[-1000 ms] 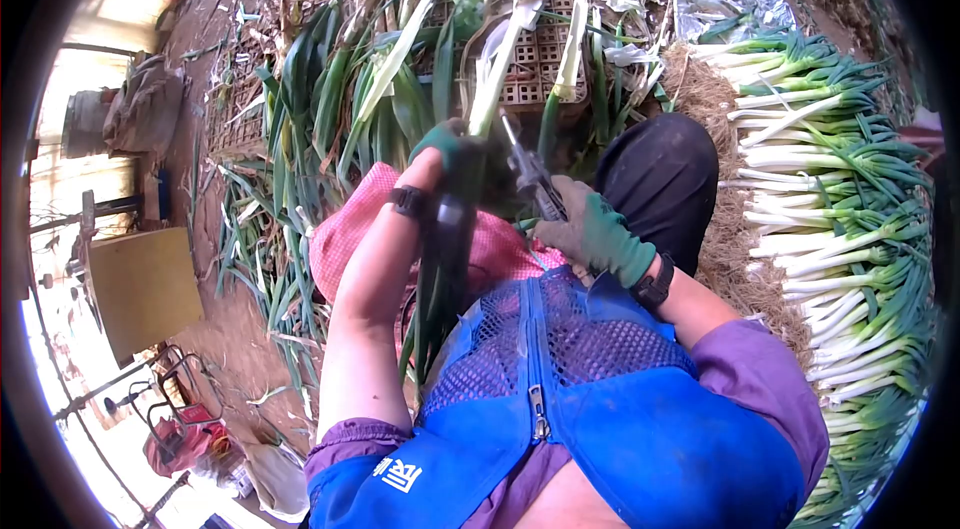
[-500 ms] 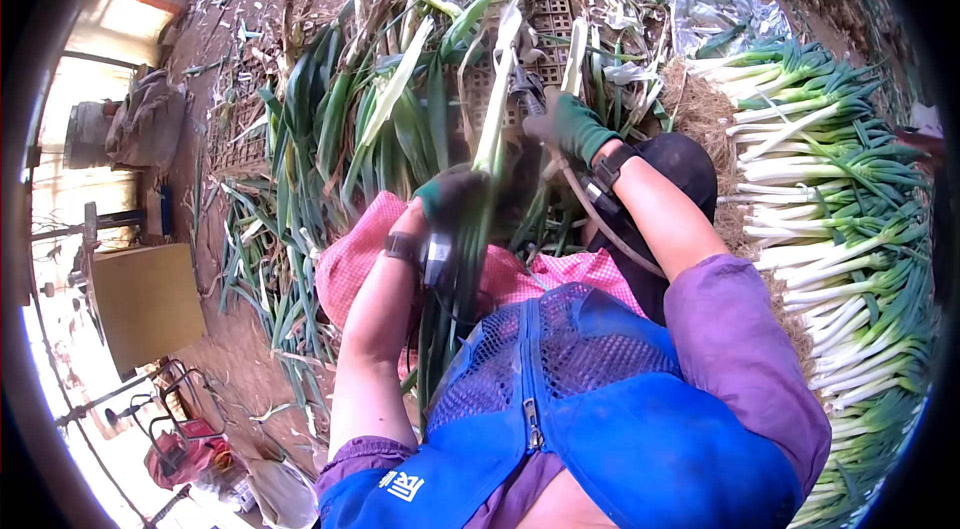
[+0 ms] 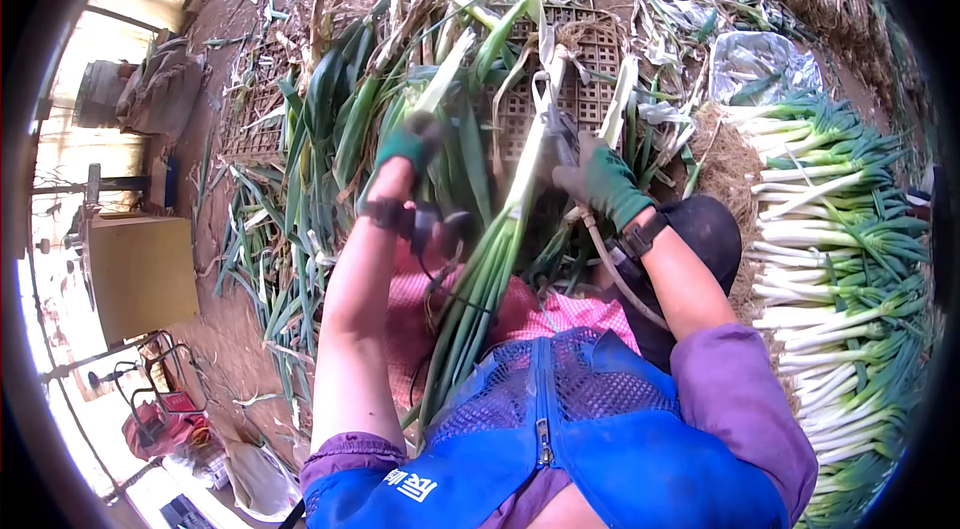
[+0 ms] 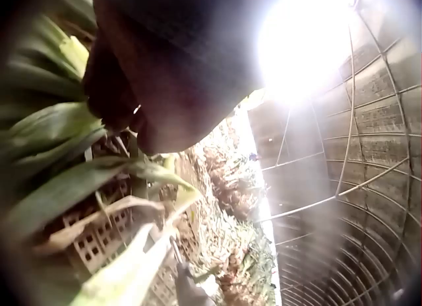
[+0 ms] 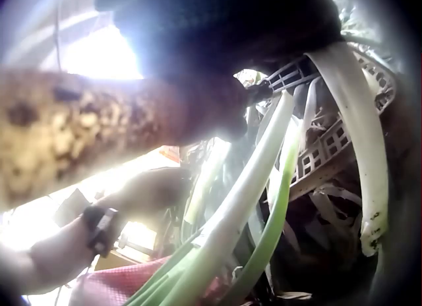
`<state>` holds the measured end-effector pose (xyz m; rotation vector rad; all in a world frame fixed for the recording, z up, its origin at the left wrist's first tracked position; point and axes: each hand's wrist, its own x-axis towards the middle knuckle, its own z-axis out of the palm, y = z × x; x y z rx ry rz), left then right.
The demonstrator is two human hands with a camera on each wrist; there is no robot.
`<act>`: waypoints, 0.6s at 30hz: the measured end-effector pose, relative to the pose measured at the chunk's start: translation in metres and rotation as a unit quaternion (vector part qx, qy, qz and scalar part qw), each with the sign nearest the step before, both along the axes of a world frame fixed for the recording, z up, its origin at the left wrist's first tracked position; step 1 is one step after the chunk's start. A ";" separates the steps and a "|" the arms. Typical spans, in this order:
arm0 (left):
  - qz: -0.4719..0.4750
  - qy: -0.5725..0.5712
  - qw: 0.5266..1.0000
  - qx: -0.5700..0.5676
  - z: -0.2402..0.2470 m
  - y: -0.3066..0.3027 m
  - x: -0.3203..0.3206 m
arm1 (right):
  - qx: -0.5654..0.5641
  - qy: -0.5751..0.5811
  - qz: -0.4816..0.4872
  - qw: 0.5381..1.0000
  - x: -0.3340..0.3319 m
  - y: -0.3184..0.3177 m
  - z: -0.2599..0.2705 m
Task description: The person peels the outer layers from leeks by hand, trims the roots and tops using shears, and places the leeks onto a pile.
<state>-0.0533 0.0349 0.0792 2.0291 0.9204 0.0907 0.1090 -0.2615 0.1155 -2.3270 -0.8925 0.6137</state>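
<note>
A long green onion [image 3: 525,174] lies across the person's lap, leaves toward the blue vest and pale stem pointing away; loose outer layers hang about its far end. Gloved in green, the right hand [image 3: 605,184] grips an air gun [image 3: 565,137] with a hose [image 3: 605,254]; its nozzle is close beside the pale stem. In the right wrist view the onion stem [image 5: 247,181] runs below that dark, backlit hand. The left hand [image 3: 410,141], blurred, is over the pile of untrimmed onions [image 3: 345,129] and overlaps a pale leaf [image 3: 445,74]; its finger hold is unclear.
Cleaned onions [image 3: 830,259] are stacked in a long row at the right, beside dry straw [image 3: 725,174]. A plastic crate [image 3: 515,119] stands ahead among peeled leaves. Farther right is a clear plastic-lined container [image 3: 765,69]. A yellow board [image 3: 140,274] stands at the left.
The left hand has let go of the onion and moved up and left to the pile. The right hand has gone from near the vest out to the onion's far end with the air gun.
</note>
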 end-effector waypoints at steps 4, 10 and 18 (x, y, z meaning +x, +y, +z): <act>0.105 0.074 0.985 0.115 -0.013 0.055 0.022 | 0.047 -0.025 0.003 0.999 0.003 0.007 0.004; 0.126 0.318 0.925 0.166 -0.018 0.041 0.061 | 0.088 0.049 0.070 0.992 -0.005 0.019 0.030; 0.065 -0.030 0.971 -0.229 0.018 0.000 0.042 | 0.161 0.220 0.131 0.953 -0.022 0.027 0.072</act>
